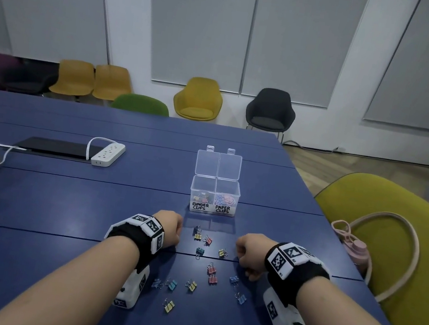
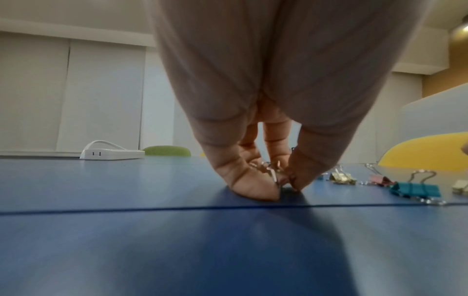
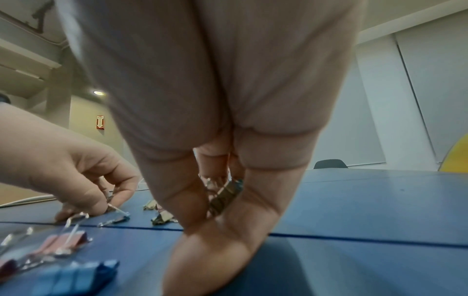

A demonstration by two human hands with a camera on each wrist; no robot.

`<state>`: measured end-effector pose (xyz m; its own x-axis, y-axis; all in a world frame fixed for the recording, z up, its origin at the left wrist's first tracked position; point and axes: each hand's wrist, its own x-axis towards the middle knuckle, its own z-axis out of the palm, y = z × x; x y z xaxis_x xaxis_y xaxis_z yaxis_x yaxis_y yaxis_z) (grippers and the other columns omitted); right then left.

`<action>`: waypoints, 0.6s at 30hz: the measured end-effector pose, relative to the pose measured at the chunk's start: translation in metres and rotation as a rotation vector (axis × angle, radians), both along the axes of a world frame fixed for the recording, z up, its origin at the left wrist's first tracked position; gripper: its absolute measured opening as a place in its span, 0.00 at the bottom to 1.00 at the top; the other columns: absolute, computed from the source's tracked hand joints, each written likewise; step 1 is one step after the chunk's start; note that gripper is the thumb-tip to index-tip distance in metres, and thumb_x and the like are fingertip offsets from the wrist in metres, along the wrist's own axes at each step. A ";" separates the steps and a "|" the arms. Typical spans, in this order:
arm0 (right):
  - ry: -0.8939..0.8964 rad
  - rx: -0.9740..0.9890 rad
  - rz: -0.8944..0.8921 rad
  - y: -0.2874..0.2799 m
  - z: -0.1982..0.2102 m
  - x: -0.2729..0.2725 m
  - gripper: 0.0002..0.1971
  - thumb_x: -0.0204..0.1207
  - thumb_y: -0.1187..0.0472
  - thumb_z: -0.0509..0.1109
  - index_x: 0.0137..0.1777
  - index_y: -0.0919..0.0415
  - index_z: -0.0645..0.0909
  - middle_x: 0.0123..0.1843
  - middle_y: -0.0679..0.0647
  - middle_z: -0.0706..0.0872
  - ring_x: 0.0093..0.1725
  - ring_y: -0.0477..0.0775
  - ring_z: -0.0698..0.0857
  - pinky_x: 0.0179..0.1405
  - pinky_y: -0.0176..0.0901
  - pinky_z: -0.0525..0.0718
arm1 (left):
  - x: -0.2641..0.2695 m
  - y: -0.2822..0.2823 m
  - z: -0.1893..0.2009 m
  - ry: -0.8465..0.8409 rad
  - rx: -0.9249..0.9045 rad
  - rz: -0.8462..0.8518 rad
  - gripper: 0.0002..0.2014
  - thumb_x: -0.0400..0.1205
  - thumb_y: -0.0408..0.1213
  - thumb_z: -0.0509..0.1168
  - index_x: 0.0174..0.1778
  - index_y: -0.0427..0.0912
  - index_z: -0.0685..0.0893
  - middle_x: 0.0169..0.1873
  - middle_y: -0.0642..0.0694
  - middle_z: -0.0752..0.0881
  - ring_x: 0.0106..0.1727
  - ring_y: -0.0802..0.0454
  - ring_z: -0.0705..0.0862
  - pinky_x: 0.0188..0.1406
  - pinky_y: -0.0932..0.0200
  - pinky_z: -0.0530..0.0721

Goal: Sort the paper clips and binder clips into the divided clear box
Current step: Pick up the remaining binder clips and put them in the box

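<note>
The divided clear box (image 1: 214, 195) is seen at frame centre, lids raised, with compartments labelled BINDER CLIPS on the left and PAPER CLIPS on the right, each partly filled. Coloured binder clips (image 1: 192, 286) are scattered below it on the blue surface.

Dark blue panelled bench (image 1: 65, 196), seams running across. Near the middle, standing upright with lids raised: a clear plastic two-compartment box (image 1: 214, 195) labelled BINDER CLIPS and PAPER CLIPS. Just in front, scattered loose: small coloured metal binder clips (image 1: 199, 251) in yellow, pink, teal and blue. Far left: a white power strip (image 1: 108, 154) beside a flat black rectangular panel (image 1: 55, 147), its white cable (image 1: 1, 162) trailing off the edge.
</note>
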<state>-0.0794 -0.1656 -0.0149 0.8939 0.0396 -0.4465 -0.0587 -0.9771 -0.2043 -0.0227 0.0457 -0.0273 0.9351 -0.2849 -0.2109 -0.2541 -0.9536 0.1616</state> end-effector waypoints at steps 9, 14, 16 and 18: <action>0.096 0.059 -0.084 0.004 0.007 -0.002 0.08 0.80 0.67 0.60 0.41 0.63 0.77 0.30 0.52 0.82 0.16 0.41 0.81 0.27 0.36 0.84 | 0.002 0.012 -0.002 0.020 -0.180 0.087 0.10 0.73 0.30 0.66 0.29 0.47 0.76 0.35 0.46 0.84 0.36 0.46 0.84 0.30 0.61 0.82; 0.044 0.455 -0.284 -0.019 0.004 -0.004 0.09 0.76 0.70 0.66 0.34 0.62 0.78 0.29 0.54 0.86 0.24 0.47 0.85 0.31 0.36 0.86 | -0.001 0.037 -0.009 0.290 -1.352 0.569 0.11 0.79 0.20 0.59 0.33 0.36 0.75 0.28 0.38 0.76 0.24 0.51 0.77 0.17 0.67 0.79; 0.070 0.786 -0.458 -0.023 -0.001 -0.007 0.11 0.78 0.74 0.60 0.35 0.68 0.75 0.26 0.60 0.82 0.26 0.55 0.81 0.30 0.41 0.85 | 0.000 0.048 -0.008 0.387 -1.735 0.746 0.10 0.82 0.23 0.58 0.35 0.36 0.74 0.31 0.40 0.74 0.30 0.51 0.75 0.17 0.70 0.80; 0.039 1.132 -0.620 -0.024 -0.005 -0.008 0.12 0.79 0.77 0.55 0.35 0.69 0.72 0.28 0.62 0.76 0.26 0.54 0.75 0.20 0.36 0.80 | -0.001 0.060 -0.006 0.524 -2.008 0.829 0.10 0.78 0.23 0.65 0.34 0.37 0.72 0.32 0.41 0.74 0.28 0.51 0.76 0.18 0.68 0.81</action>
